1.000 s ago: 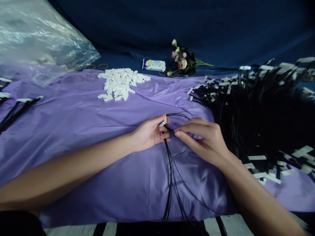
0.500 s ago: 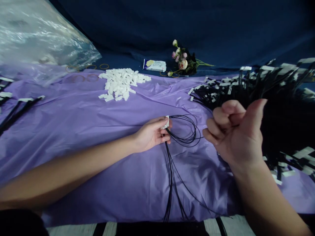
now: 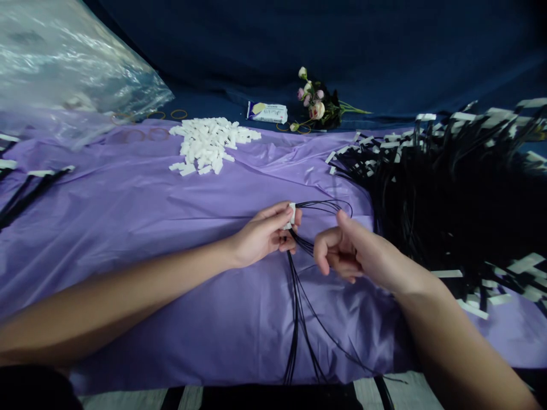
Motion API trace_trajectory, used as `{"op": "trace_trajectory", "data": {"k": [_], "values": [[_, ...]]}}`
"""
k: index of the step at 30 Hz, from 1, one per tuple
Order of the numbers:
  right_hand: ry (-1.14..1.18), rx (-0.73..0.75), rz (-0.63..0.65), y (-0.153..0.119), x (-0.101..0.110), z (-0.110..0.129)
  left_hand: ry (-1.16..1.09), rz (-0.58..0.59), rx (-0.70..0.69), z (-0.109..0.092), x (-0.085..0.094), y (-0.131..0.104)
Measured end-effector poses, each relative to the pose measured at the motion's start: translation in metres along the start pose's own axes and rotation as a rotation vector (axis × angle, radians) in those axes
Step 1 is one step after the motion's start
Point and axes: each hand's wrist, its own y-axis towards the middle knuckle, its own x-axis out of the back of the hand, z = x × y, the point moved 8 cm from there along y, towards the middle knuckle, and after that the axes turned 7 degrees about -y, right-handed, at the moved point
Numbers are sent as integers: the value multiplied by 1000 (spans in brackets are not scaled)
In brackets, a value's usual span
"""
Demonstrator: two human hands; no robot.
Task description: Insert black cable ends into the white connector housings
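Note:
My left hand [image 3: 271, 230] pinches a small white plastic connector [image 3: 292, 213] between thumb and fingers, near the middle of the cloth. Thin black wires [image 3: 318, 203] run from the connector to the right in a loop, and more black wires [image 3: 294, 319] hang from below that hand toward the front edge. Beside the loop is my right hand [image 3: 350, 245], its fingers loosely bent and the thumb apart from them. It covers part of the loop; I see nothing gripped in it, though its palm side is partly hidden.
A pile of white plastic pieces [image 3: 209, 142] lies on the purple cloth [image 3: 141, 222]. Black wire bundles with white ends [image 3: 448, 188] heap at right; others [image 3: 34, 191] lie at left. Behind are a plastic bag [image 3: 85, 68], a wrapped packet [image 3: 267, 113], artificial flowers [image 3: 317, 108] and rubber bands [image 3: 178, 114].
My right hand has moved left and slightly down, from beside the heap to the wire loop, turning as it went. The left hand stays nearly in place on the connector.

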Motion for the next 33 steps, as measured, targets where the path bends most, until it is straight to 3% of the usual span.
{"op": "trace_trajectory", "data": {"k": [3, 8, 33], "values": [[-72, 4, 150, -1, -14, 2, -36, -24, -24, -2, 1, -1], [33, -10, 297, 1, -33, 4, -36, 0, -99, -7, -4, -3], [42, -13, 248, 2, -26, -1, -5, 0, -104, -5, -4, -3]]}}
